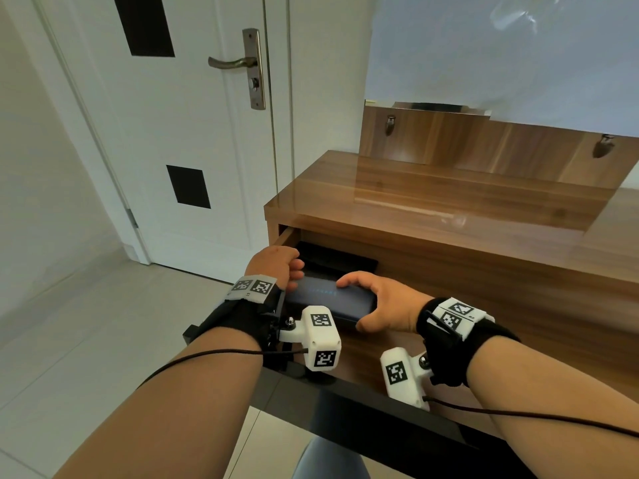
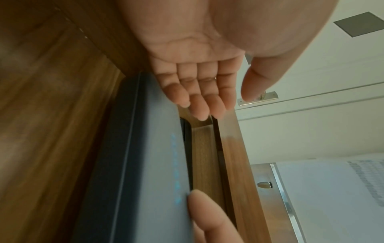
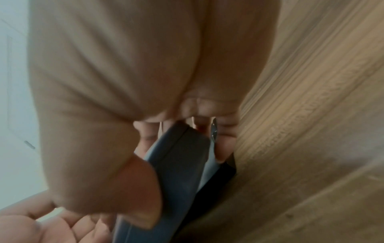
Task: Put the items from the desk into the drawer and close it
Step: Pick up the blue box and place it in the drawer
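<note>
A long dark blue box (image 1: 325,299) with faint blue lettering hangs level over the open wooden drawer (image 1: 366,364). My right hand (image 1: 373,302) grips its right end, thumb on the near side and fingers over the top; the right wrist view shows the box (image 3: 180,157) pinched between thumb and fingers. My left hand (image 1: 290,269) is at the box's left end. In the left wrist view its fingers (image 2: 197,92) are nearly straight beside the box (image 2: 149,164), thumb held apart. A flat black item (image 1: 339,262) lies at the back of the drawer.
The drawer's black front panel (image 1: 345,406) juts toward me below my wrists. The glossy wooden desk top (image 1: 432,191) above the drawer is bare. A white door (image 1: 193,150) with a metal handle (image 1: 231,62) stands at the left, over a tiled floor (image 1: 86,340).
</note>
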